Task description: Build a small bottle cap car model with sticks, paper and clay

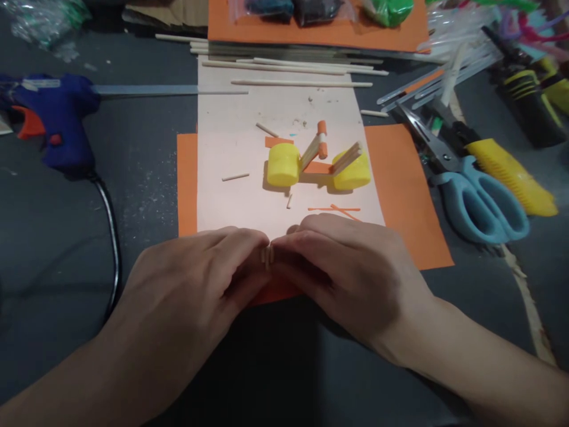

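From where I stood, the nearest things were the left hand and the right hand, meeting low in front. Thumb and fingers were drawn together in a close pinch on each side, and between them showed the pale ends of a few short sticks, set side by side. Both hands seemed to have hold of them, though the fingers hid most of their length and I could not tell which gripped harder. The step in hand looked to me like lining those sticks up; the next move, I judged, called for a light, even squeeze, so that none slid out of line.

Beneath lay orange paper with a white sheet over it. Just beyond the fingers, thin strips crossed on the sheet, with loose bits of stick scattered about. Farther on sat two yellow pieces, apart, an orange band between them and a slanting bundle of sticks beside each. A pale-waisted orange roll stood between the bundles.

To the right lay scissors and a yellow cutter; to the left, a blue glue gun. Farther off, long sticks crossed the sheet's far end, short of some bagged lumps.
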`<state>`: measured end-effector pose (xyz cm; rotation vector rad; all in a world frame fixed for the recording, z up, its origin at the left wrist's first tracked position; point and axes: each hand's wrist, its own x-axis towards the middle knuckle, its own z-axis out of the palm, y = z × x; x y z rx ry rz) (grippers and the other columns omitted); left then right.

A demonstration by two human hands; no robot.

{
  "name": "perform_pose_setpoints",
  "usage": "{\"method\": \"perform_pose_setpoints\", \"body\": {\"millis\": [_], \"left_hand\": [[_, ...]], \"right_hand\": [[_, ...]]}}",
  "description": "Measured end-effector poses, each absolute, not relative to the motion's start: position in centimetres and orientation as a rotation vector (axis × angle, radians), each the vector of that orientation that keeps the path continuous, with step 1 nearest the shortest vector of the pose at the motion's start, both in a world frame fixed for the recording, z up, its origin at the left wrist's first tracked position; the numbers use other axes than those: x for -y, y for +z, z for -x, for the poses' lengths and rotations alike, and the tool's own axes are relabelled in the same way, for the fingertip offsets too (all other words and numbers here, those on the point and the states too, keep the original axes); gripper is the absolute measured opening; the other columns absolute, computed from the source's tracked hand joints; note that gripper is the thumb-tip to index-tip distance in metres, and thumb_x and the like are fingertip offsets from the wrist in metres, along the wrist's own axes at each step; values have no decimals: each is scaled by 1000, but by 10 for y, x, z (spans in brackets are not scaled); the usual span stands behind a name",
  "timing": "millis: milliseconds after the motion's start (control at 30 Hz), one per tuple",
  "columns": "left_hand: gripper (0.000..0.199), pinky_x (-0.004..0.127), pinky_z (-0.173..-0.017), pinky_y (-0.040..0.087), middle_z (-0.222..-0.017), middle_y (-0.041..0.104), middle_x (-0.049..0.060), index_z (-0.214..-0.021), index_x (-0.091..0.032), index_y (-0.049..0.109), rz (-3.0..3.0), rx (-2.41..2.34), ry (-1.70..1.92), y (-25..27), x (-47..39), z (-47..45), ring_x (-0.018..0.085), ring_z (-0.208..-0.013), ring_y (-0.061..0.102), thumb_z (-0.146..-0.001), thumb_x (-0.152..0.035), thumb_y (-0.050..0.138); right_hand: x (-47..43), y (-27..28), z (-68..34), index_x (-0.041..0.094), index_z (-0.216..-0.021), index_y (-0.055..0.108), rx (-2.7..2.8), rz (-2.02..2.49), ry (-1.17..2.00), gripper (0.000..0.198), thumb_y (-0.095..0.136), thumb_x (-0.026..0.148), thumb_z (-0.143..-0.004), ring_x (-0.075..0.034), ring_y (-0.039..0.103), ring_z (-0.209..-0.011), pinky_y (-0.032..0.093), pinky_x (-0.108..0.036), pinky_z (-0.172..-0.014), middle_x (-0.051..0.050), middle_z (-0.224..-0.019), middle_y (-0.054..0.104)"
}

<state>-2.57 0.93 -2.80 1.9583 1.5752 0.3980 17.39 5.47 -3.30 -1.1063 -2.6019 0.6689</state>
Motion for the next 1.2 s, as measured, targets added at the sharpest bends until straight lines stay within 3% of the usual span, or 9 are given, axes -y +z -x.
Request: {"method": "perform_pose_setpoints", "body": {"millis": [300,567,1000,1200], "left_hand": [[16,29,-51,30,-73,72,-6,-94,-30,68,-1990,-1568,384,-27,-10,27,15,-58,62,-97,-40,55],[12,26,-51,33,-68,69,-9,-101,-27,62,-1951,-1602,322,-21,-13,24,14,-57,62,-94,-37,62],[7,28,-51,31,-70,70,-9,-94,-30,66,-1914,-1581,252,-22,-13,26,14,-55,60,-94,-34,60],[16,29,-52,31,-69,70,-7,-91,-28,66,-1917,-1589,251,-22,-14,25,16,-56,61,-97,-38,54]], "right_hand": [[-53,-34,-172,19,-84,73,2577,1114,612,24,54,26,-98,-16,57,-68,35,-29,-60,-1,-71,64],[-54,-34,-172,19,-84,74,2568,1097,607,12,64,18,-90,-17,58,-68,34,-30,-60,1,-70,64],[-54,-34,-170,16,-83,75,2539,1063,607,22,58,22,-95,-18,58,-65,34,-31,-58,-2,-69,64],[-55,-35,-170,16,-83,74,2548,1039,609,23,57,23,-97,-17,57,-65,32,-31,-57,-2,-69,64]]}}
